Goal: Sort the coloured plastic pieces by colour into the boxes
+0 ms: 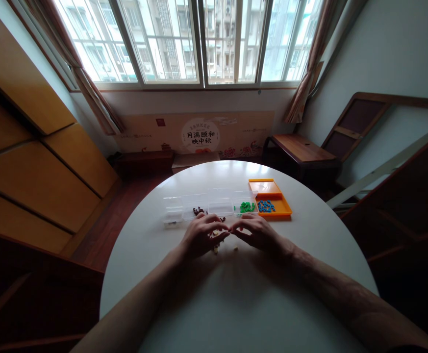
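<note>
Reaching over the white table, my left hand and right hand curled inward, tip to tip by small pieces, though whether either pinched one I couldn't tell.

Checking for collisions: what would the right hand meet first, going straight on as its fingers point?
Probably the left hand, whose fingertips face those of the right hand at close range; contact is unclear.

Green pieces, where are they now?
In the head view, the green pieces sit in the right end of the clear box, left of the blue pieces.
</note>
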`<state>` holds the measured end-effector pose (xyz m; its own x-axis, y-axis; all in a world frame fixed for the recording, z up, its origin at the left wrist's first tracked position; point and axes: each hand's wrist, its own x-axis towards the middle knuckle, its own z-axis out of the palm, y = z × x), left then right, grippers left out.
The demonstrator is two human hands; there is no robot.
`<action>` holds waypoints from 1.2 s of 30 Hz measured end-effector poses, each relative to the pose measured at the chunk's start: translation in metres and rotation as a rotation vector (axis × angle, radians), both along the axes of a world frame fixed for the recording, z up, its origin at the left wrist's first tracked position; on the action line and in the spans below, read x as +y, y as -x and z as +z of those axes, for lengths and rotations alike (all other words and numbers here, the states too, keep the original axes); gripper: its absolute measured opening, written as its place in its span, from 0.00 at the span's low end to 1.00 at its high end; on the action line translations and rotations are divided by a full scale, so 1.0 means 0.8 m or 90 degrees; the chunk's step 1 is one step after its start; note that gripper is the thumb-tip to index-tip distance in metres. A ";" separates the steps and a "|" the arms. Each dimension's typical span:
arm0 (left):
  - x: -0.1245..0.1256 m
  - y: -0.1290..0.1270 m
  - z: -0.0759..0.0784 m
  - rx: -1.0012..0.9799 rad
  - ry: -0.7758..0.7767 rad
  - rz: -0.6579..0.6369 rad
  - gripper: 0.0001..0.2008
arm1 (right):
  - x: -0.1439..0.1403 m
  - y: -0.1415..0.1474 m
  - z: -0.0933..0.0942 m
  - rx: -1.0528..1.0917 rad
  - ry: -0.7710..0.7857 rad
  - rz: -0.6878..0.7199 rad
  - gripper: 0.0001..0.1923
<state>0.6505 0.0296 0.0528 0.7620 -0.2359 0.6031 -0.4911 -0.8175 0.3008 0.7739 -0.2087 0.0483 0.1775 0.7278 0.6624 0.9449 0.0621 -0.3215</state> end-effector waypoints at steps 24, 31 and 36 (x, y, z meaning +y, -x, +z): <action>0.020 0.002 0.018 -0.007 -0.018 0.185 0.05 | 0.001 -0.001 -0.006 0.021 0.090 -0.031 0.20; 0.059 0.004 0.026 0.011 -0.017 0.365 0.04 | -0.001 -0.002 -0.011 -0.002 0.144 -0.044 0.27; 0.063 0.004 0.022 0.030 -0.022 0.391 0.04 | 0.001 -0.003 -0.012 -0.028 0.142 -0.035 0.24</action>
